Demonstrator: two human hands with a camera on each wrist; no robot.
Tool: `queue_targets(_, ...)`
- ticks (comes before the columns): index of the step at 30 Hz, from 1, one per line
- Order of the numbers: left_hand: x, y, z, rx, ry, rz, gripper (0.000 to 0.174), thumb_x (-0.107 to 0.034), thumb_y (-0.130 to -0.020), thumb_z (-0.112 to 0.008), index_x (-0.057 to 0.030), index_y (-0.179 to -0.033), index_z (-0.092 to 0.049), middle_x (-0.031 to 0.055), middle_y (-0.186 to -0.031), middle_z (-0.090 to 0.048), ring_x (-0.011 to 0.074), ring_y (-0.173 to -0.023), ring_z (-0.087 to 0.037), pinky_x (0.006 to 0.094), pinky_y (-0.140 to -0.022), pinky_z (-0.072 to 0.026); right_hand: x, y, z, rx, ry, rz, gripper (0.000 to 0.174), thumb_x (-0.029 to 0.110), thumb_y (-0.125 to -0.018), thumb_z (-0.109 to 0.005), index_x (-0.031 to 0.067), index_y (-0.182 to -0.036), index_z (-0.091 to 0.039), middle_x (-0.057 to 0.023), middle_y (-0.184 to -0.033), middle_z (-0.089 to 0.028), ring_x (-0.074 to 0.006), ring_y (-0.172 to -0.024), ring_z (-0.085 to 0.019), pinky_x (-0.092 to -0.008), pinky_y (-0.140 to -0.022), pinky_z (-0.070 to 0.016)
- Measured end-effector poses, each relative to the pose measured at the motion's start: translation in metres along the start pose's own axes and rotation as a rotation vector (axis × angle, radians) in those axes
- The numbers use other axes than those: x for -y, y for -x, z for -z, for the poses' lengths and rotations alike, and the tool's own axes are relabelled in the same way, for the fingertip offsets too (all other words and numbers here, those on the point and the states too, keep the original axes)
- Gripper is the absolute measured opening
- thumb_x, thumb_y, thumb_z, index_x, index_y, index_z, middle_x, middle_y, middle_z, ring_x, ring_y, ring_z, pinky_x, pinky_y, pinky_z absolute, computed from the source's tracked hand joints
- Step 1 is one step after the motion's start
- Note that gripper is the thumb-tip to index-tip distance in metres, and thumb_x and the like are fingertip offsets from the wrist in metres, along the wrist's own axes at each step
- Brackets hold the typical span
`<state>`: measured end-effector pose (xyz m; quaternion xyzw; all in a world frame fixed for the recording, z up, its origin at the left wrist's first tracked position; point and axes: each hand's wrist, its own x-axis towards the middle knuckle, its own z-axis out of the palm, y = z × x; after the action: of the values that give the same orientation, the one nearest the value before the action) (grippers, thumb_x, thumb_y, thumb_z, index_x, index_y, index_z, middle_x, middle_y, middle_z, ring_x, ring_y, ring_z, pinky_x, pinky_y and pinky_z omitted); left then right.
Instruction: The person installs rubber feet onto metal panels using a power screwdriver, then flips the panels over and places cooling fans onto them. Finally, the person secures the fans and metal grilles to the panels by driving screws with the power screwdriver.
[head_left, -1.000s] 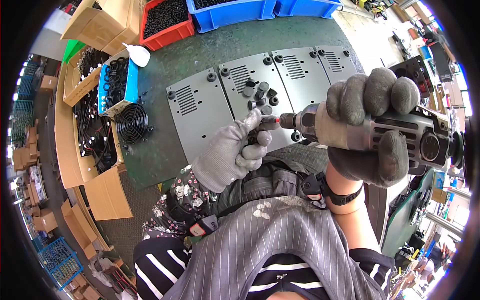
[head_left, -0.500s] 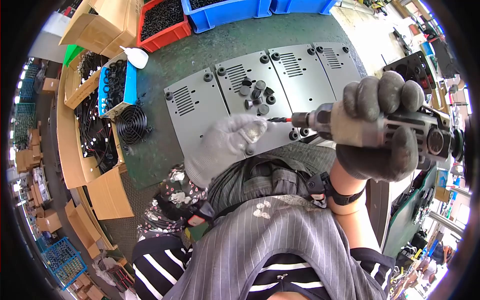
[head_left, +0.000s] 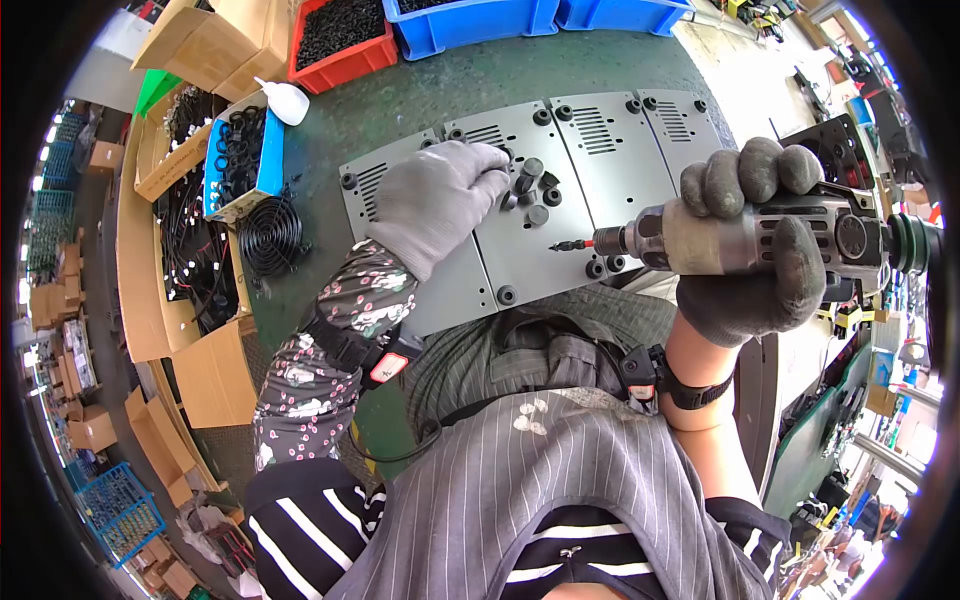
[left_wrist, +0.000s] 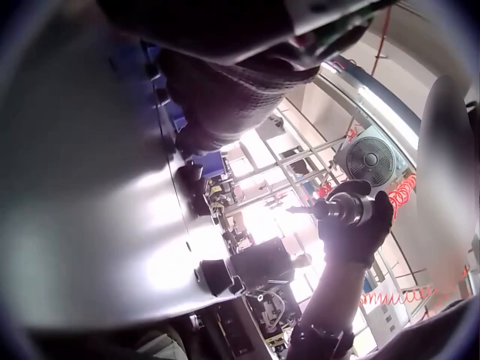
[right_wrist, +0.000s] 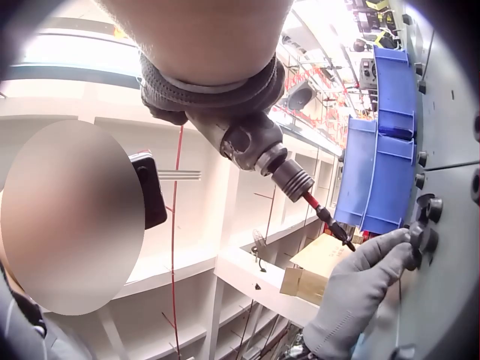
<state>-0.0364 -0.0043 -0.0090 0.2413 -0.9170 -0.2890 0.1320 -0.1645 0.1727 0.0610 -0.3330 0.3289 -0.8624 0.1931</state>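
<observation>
The left hand (head_left: 430,200), in a grey glove, reaches over the second grey metal panel (head_left: 510,250). In the right wrist view, its thumb and forefinger pinch a black rubber foot (right_wrist: 414,255) at the edge of a loose pile. Several loose feet, among them one grey-topped foot (head_left: 538,214), lie beside the fingertips. The right hand (head_left: 755,240), in a dark glove, grips a power screwdriver (head_left: 700,240) held level above the panels. Its bit (head_left: 572,245) points left, toward the left hand's side, touching nothing. The left wrist view also shows the right hand (left_wrist: 352,232) round the tool.
Four panels lie side by side on the green table (head_left: 340,120), with feet near their edges. Behind stand a red bin (head_left: 345,66) of black parts and blue bins (head_left: 480,32). To the left are a blue box (head_left: 262,165), a white bottle (head_left: 287,101), a fan guard (head_left: 270,238) and cardboard boxes.
The left hand has moved from in front of the screwdriver bit, up and left to the loose feet, and now pinches one. A foot stands at the second panel's near edge. The right hand keeps its grip.
</observation>
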Motion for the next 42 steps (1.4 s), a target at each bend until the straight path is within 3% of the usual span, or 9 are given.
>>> queue_targets(2,-0.001,0.006,0.011,0.003,0.119,0.075,0.021,-0.02,-0.083,-0.061,-0.0088,-0.1,-0.067,0.0079,-0.089,-0.068,0.0153,-0.081,-0.064,0.0281,-0.074,-0.0491,0.0,0.0,0.0,0.011,-0.002,-0.011,0.042,0.021,-0.073,-0.056,0.0075,-0.11,-0.043,-0.0041,-0.087,-0.038,-0.0144,-0.074,-0.041,-0.031,-0.067,-0.0342)
queue_targets(4,0.004,0.024,0.031,0.451,0.422,0.357,0.021,-0.018,-0.082,-0.062,-0.0073,-0.099,-0.067,0.009,-0.086,-0.067,0.0113,-0.08,-0.063,0.0255,-0.074,-0.0483,0.003,0.002,-0.001,0.035,-0.018,-0.049,0.043,0.022,-0.071,-0.056,0.0082,-0.109,-0.043,-0.004,-0.087,-0.039,-0.014,-0.073,-0.042,-0.0301,-0.065,-0.0351)
queue_targets(7,0.005,0.059,0.036,0.585,0.248,0.291,0.022,-0.017,-0.08,-0.064,-0.0061,-0.099,-0.067,0.0061,-0.074,-0.064,0.0073,-0.068,-0.059,0.0241,-0.066,-0.0471,0.003,0.008,-0.009,-0.022,-0.031,-0.142,0.045,0.023,-0.068,-0.056,0.0091,-0.108,-0.042,-0.0035,-0.087,-0.038,-0.0137,-0.07,-0.042,-0.0292,-0.063,-0.0352)
queue_targets(11,-0.015,0.074,0.032,0.39,0.173,0.473,0.027,-0.028,-0.08,-0.064,-0.0111,-0.101,-0.067,0.0081,-0.084,-0.067,0.0172,-0.076,-0.065,0.0308,-0.071,-0.0503,-0.006,0.012,-0.021,0.006,0.011,-0.219,0.042,0.024,-0.067,-0.056,0.0104,-0.104,-0.04,-0.003,-0.085,-0.038,-0.0141,-0.068,-0.043,-0.029,-0.061,-0.0352)
queue_targets(13,-0.009,0.081,0.02,0.071,0.109,0.128,0.025,-0.022,-0.078,-0.067,-0.0102,-0.099,-0.068,0.0014,-0.057,-0.052,0.0095,-0.05,-0.047,0.0284,-0.051,-0.0415,-0.006,0.015,-0.029,0.039,0.016,-0.244,0.041,0.022,-0.068,-0.058,0.0106,-0.103,-0.04,-0.0037,-0.084,-0.039,-0.0151,-0.067,-0.044,-0.0297,-0.062,-0.0365)
queue_targets(20,-0.005,0.101,0.012,0.158,0.01,-0.055,0.028,-0.029,-0.076,-0.066,-0.0186,-0.103,-0.067,0.0073,-0.071,-0.062,0.0249,-0.064,-0.061,0.0354,-0.057,-0.0476,-0.016,0.032,-0.038,0.179,-0.159,-0.448,0.034,0.009,-0.08,-0.066,0.0069,-0.107,-0.045,-0.0099,-0.093,-0.05,-0.0188,-0.08,-0.056,-0.026,-0.056,-0.0503)
queue_targets(33,-0.004,0.102,0.004,0.122,-0.115,-0.104,0.026,-0.037,-0.085,-0.056,-0.0165,-0.098,-0.064,0.0051,-0.079,-0.064,0.0243,-0.075,-0.063,0.0387,-0.064,-0.0486,-0.052,0.021,-0.046,0.58,0.548,-0.373,0.027,0.002,-0.071,-0.066,0.0058,-0.092,-0.049,-0.003,-0.077,-0.057,-0.0122,-0.07,-0.058,-0.025,-0.061,-0.0484)
queue_targets(38,-0.002,0.1,0.004,0.149,-0.083,-0.084,0.026,-0.037,-0.084,-0.057,-0.0152,-0.096,-0.063,0.0057,-0.079,-0.062,0.0238,-0.075,-0.063,0.0389,-0.064,-0.0484,-0.06,0.024,-0.056,0.514,0.132,-0.508,0.023,-0.004,-0.07,-0.064,0.005,-0.088,-0.053,-0.0041,-0.08,-0.057,-0.0125,-0.068,-0.056,-0.0257,-0.06,-0.0472)
queue_targets(42,-0.004,0.099,0.006,0.261,-0.139,-0.019,0.03,-0.04,-0.082,-0.058,-0.0133,-0.095,-0.063,0.0054,-0.078,-0.062,0.0248,-0.075,-0.062,0.0389,-0.065,-0.0485,-0.067,0.025,-0.05,0.501,0.103,-0.52,0.03,0.014,-0.072,-0.072,0.0083,-0.091,-0.049,-0.0047,-0.077,-0.053,-0.0129,-0.063,-0.053,-0.0254,-0.051,-0.0445)
